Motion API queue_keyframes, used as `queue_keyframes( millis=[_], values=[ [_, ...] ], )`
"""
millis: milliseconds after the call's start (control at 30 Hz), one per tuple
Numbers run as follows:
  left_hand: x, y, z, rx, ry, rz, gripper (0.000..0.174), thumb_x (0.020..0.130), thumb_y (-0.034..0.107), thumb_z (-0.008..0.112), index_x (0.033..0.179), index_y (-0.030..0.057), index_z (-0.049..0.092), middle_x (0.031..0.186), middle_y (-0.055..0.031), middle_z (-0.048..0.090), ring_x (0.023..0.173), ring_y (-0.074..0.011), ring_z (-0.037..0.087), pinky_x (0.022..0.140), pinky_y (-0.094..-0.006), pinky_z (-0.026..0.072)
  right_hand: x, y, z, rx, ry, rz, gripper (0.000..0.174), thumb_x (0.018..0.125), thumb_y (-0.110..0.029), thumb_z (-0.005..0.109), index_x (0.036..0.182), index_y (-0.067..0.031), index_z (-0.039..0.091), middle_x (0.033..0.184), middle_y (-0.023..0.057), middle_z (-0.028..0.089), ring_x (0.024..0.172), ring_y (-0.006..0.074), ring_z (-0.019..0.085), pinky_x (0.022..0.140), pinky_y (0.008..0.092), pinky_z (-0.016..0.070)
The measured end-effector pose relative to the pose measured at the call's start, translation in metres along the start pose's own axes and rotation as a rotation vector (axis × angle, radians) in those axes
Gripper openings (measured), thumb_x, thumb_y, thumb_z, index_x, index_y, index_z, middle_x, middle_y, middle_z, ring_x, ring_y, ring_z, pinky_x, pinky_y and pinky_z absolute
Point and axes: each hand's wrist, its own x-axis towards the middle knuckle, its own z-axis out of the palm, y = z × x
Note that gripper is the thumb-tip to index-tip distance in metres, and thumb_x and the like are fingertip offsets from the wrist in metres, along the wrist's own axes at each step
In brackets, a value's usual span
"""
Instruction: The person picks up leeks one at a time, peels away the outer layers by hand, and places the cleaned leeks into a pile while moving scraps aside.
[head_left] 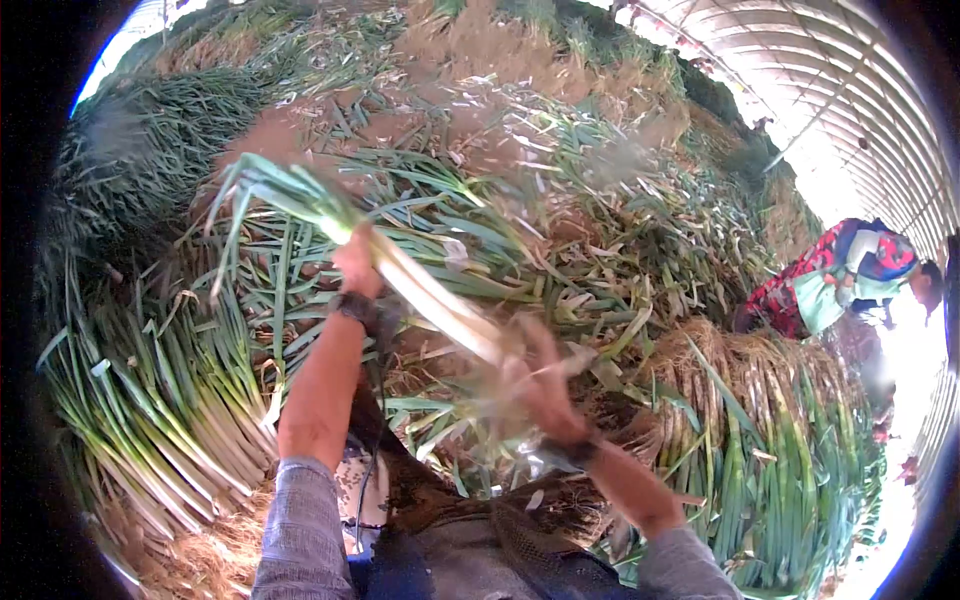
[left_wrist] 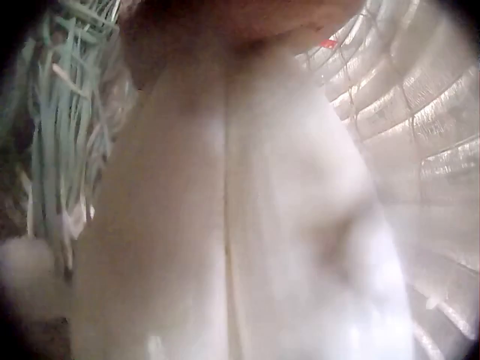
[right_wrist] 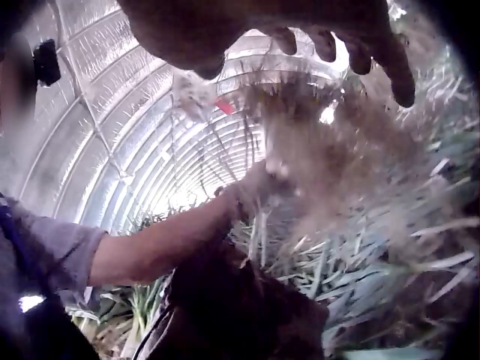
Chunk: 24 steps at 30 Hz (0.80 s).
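My left hand (head_left: 357,265) grips a small bunch of long green onions (head_left: 430,295) where the white stems meet the leaves. The leaves point to the upper left and droop at their tips. Close up in the left wrist view, two thick white stems (left_wrist: 300,195) lie side by side under the hand. At the root end, my right hand (head_left: 548,390) is blurred in the head view. In the right wrist view its fingers (right_wrist: 403,82) are spread apart from the thumb, with the blurred, shaggy roots (right_wrist: 337,142) just beyond them.
A row of green onions (head_left: 190,430) lies at my left, and another pile, roots up, (head_left: 760,440) at my right. Loose leaves (head_left: 620,220) litter the ground ahead. Another person (head_left: 850,275) bends over at the right, beneath the arched tunnel roof (head_left: 840,90).
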Motion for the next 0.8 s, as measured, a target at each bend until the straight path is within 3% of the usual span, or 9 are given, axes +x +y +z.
queue_keyframes(
  millis=[200,300,400,433,500,600,700,767,800],
  values=[
    [-0.093,-0.042,-0.013,-0.042,-0.265,-0.29,0.058,0.082,0.028,0.07,0.12,-0.0076,0.045,0.107,-0.0195,0.055,0.089,-0.0306,0.058,0.079,-0.0432,0.0532,0.009,0.031,0.046,-0.094,-0.012,-0.086,0.04,0.092,-0.016,0.053,0.127,0.0041,0.049,0.104,0.0231,0.059,0.087,0.0243,0.063,0.075,0.036,0.055],
    [-0.045,-0.131,-0.052,-0.09,-0.488,-0.089,0.052,0.078,0.024,0.071,0.113,-0.0065,0.049,0.091,-0.0143,0.057,0.079,-0.0286,0.058,0.072,-0.043,0.0531,0.0,0.041,0.043,-0.161,-0.18,0.071,0.038,0.091,-0.015,0.053,0.124,0.0037,0.05,0.104,0.0215,0.059,0.083,0.0225,0.063,0.07,0.0341,0.0541],
    [-0.007,-0.18,-0.064,-0.003,-0.468,-0.063,0.043,0.077,0.021,0.068,0.106,-0.006,0.052,0.086,-0.0126,0.057,0.074,-0.0282,0.059,0.068,-0.0429,0.0529,-0.018,0.054,0.044,-0.236,-0.037,-0.206,0.038,0.091,-0.018,0.055,0.121,0.0058,0.052,0.099,0.0206,0.061,0.085,0.0232,0.063,0.074,0.0364,0.0526],
    [-0.005,-0.178,-0.069,0.138,-0.498,-0.006,0.043,0.076,0.021,0.068,0.104,-0.0072,0.053,0.086,-0.014,0.058,0.074,-0.0282,0.059,0.068,-0.0422,0.0528,-0.03,0.048,0.036,-0.135,-0.239,0.298,0.041,0.09,-0.022,0.056,0.121,0.0052,0.053,0.097,0.0207,0.062,0.088,0.0252,0.062,0.079,0.0381,0.0506],
    [-0.058,-0.117,-0.044,0.153,-0.421,-0.215,0.046,0.073,0.02,0.07,0.101,-0.0119,0.053,0.082,-0.0178,0.058,0.07,-0.0275,0.059,0.063,-0.0407,0.0516,-0.056,0.032,0.018,-0.152,-0.637,0.658,0.044,0.09,-0.03,0.057,0.119,0.003,0.055,0.093,0.0203,0.063,0.091,0.0289,0.061,0.085,0.0413,0.048],
    [-0.049,-0.13,-0.051,0.339,-0.485,0.009,0.038,0.078,0.025,0.067,0.093,-0.0074,0.054,0.079,-0.0128,0.058,0.064,-0.0197,0.055,0.057,-0.0386,0.0491,-0.104,0.035,-0.014,-0.203,-1.054,0.351,0.045,0.092,-0.039,0.056,0.116,-0.0014,0.059,0.095,0.0181,0.065,0.088,0.0314,0.061,0.084,0.0435,0.0484],
    [-0.076,-0.115,-0.047,0.602,-0.478,0.138,0.037,0.077,0.024,0.068,0.091,-0.0066,0.051,0.079,-0.013,0.059,0.064,-0.0191,0.055,0.056,-0.0389,0.0487,-0.1,0.057,-0.058,-0.396,-1.005,0.279,0.046,0.092,-0.041,0.056,0.115,-0.0012,0.06,0.098,0.0162,0.066,0.088,0.0289,0.061,0.084,0.0416,0.0492],
    [-0.061,-0.147,-0.047,0.985,-0.345,0.321,0.047,0.072,0.026,0.075,0.094,-0.0114,0.056,0.076,-0.0196,0.063,0.065,-0.0277,0.062,0.052,-0.0388,0.0496,-0.057,0.054,-0.079,-0.104,-0.777,0.643,0.068,0.086,-0.045,0.066,0.133,0.0004,0.046,0.124,0.0191,0.057,0.11,0.0297,0.058,0.096,0.0391,0.0473],
    [-0.081,-0.13,-0.047,1.17,-0.393,0.425,0.047,0.072,0.026,0.074,0.095,-0.0107,0.056,0.079,-0.0232,0.063,0.066,-0.0312,0.063,0.055,-0.0411,0.0504,-0.038,0.047,-0.082,-0.017,-0.601,0.605,0.067,0.085,-0.043,0.068,0.132,0.0006,0.047,0.124,0.0187,0.057,0.11,0.0284,0.059,0.097,0.0382,0.0467]
  ],
)
